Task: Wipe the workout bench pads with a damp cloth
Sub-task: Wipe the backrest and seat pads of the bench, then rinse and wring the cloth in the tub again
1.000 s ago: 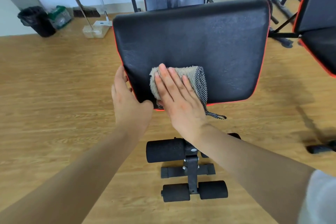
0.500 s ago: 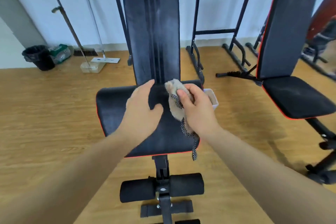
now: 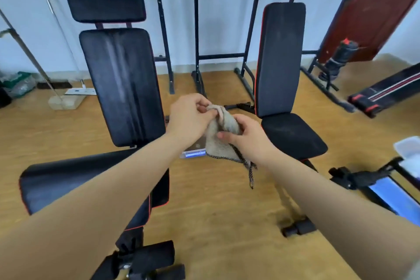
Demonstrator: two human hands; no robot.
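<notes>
Head view: the beige cloth [image 3: 219, 141] is held bunched in the air, just right of the back pad [image 3: 122, 84]. Its long axis is roughly upright, with the checked trim hanging down. Its top fold is pinched by the left hand [image 3: 188, 118]. Its middle is gripped by the right hand [image 3: 247, 138], thumb in front.

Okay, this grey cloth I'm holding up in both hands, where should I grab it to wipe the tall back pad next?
Grip the thick fleecy middle of the cloth, coming from its right side, where the right hand curls round it. It hangs bunched below the left hand, which pinches its top, and its checked edge strip dangles loose below, a poor hold.
</notes>
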